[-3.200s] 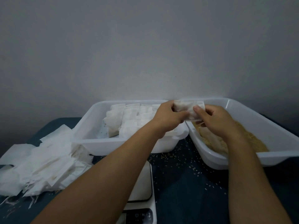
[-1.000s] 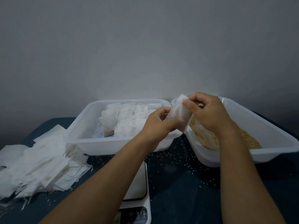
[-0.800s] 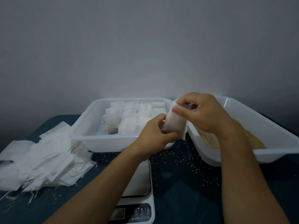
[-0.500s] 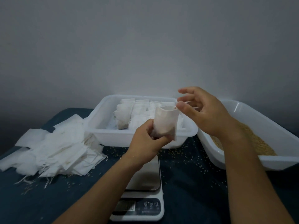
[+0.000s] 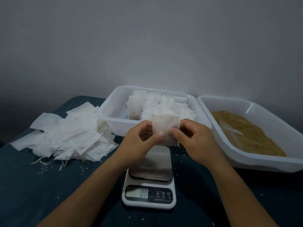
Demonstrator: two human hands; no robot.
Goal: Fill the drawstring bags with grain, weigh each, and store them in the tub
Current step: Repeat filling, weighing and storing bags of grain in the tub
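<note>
Fingers (image 5: pixel 159 134) of left hand (image 5: pixel 141 141) and right hand (image 5: pixel 195 139) curled, pinching one filled drawstring bag (image 5: pixel 164 126) from either side. Now carried away from the grain tray (image 5: pixel 262 161), off to the right, and lowered from half a second ago toward the scale (image 5: pixel 150 179), reading zero, just beneath. Filling apparently done; weighing next. Bag upright between both thumbs, storage tub (image 5: pixel 114 123) of finished bags just beyond the fingertips, pile of empty bags (image 5: pixel 68 136) off to the left.
</note>
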